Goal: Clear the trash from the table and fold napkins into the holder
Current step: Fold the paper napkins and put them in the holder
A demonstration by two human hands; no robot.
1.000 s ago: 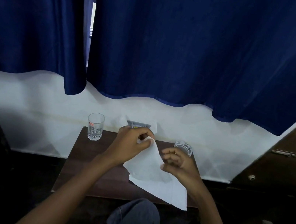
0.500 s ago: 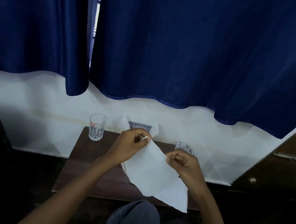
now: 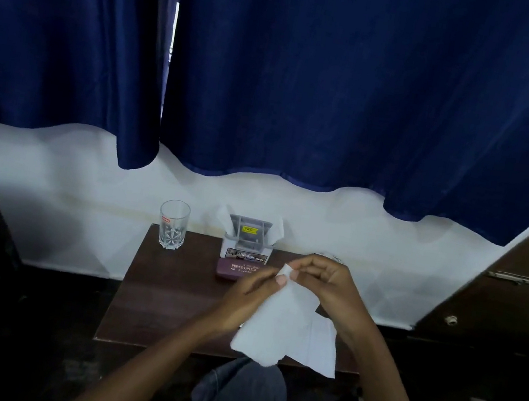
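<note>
Because the napkin is thin white paper, I judge it light, limp and quick to crease or tear, so it wants a gentle pinch at corners and edges, never a fistful. Going left to right along the dark counter: a cut-glass tumbler stands at the far left corner, upright and well apart from the hands. Next comes the napkin holder at the back edge, with white paper showing at both its sides, and just in front of it lies a maroon spectacle case. The left hand has its fingers pinched on the napkin's upper corner, and the right hand meets it there, its fingers closed on the same corner, so the sheet hangs from that point over the counter's near edge. Another flat white sheet lies beneath, toward the right. The fold looks begun, not finished. I would hold corner to corner, lay the sheet flat, then press the crease
</note>
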